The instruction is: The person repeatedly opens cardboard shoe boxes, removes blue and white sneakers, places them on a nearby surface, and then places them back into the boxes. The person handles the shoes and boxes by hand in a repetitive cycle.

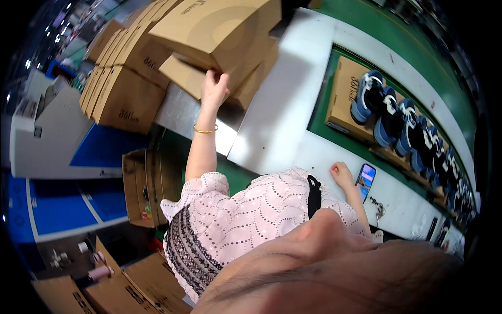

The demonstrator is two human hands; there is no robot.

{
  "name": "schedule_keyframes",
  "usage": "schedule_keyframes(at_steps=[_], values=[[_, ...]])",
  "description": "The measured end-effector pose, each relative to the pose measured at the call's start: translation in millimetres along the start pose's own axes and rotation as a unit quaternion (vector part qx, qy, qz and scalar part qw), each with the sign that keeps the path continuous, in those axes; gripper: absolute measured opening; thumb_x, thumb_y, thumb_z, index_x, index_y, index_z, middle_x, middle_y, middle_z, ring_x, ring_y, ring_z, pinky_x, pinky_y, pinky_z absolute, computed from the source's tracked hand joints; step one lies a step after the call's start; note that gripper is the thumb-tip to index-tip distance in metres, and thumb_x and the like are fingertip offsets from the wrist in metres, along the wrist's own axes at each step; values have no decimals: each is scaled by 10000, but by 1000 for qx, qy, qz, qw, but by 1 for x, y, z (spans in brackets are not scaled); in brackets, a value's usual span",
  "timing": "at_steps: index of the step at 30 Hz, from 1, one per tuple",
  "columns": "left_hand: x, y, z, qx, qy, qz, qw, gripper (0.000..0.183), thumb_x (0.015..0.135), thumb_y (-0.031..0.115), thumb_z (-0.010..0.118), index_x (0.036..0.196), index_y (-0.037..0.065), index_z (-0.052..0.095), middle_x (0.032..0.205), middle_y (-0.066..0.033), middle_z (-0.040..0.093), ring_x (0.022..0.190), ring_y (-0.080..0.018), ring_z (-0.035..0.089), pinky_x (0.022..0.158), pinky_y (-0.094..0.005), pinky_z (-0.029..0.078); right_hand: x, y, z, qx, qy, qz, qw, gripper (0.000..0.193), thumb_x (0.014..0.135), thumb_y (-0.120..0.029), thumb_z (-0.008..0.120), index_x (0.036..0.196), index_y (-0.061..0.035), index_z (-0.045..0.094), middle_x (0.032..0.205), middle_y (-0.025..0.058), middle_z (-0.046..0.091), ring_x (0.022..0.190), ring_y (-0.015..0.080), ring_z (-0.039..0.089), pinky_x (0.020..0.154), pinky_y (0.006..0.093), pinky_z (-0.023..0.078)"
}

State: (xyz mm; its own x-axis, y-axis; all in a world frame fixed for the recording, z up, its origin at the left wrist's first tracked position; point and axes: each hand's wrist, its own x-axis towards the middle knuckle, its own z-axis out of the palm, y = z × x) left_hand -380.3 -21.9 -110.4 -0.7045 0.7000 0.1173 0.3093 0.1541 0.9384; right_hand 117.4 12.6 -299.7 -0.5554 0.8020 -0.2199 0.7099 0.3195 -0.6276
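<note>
My left hand [213, 93], with a gold bangle on its wrist, reaches up to a stack of brown cardboard shoeboxes. Its fingers are bent against the lower near edge of the large upper shoebox [225, 36], apparently gripping it; the fingertips are partly hidden. A tilted cardboard panel [183, 76] sticks out just left of those fingers. My right hand [340, 172] lies on the white tabletop [287, 152] with its fingers curled in and nothing visible in them. Right beside it is a smartphone [365, 180] with its screen lit, and a small bunch of keys or a chain [377, 206] lies nearby.
On the right, a green conveyor lane [320, 112] carries shoeboxes [342, 94] with a row of blue-and-black sneakers [387, 118]. More stacked shoeboxes [130, 99] stand at left. Open cartons [135, 183] sit below, beside blue-and-white panels [63, 201].
</note>
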Motion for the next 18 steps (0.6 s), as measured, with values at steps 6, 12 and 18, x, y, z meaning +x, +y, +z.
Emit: schedule_keyframes(at_steps=[6, 12, 18], values=[[0, 31, 52, 139, -130, 133, 973, 247, 861, 231, 562, 837, -7, 625, 650, -33, 639, 559, -77, 557, 520, -230, 435, -2, -32, 3, -82, 46, -5, 996, 197, 754, -258, 667, 783, -111, 540, 817, 112, 537, 736, 304, 568, 656, 397, 466], [-27, 51, 151, 145, -294, 296, 897, 334, 823, 224, 573, 1055, -17, 578, 655, -132, 599, 574, -224, 580, 556, -329, 459, 9, -34, 2, -111, 19, 14, 994, 245, 758, -332, 661, 768, -115, 546, 800, 118, 559, 715, 323, 584, 646, 418, 474], [-98, -32, 230, 310, -504, 280, 756, 513, 740, 426, 569, 952, -40, 606, 900, -222, 630, 835, -360, 619, 763, -428, 495, 8, -41, 8, -103, 51, 19, 993, 248, 756, -331, 661, 752, -112, 544, 789, 113, 558, 706, 318, 584, 648, 416, 477]])
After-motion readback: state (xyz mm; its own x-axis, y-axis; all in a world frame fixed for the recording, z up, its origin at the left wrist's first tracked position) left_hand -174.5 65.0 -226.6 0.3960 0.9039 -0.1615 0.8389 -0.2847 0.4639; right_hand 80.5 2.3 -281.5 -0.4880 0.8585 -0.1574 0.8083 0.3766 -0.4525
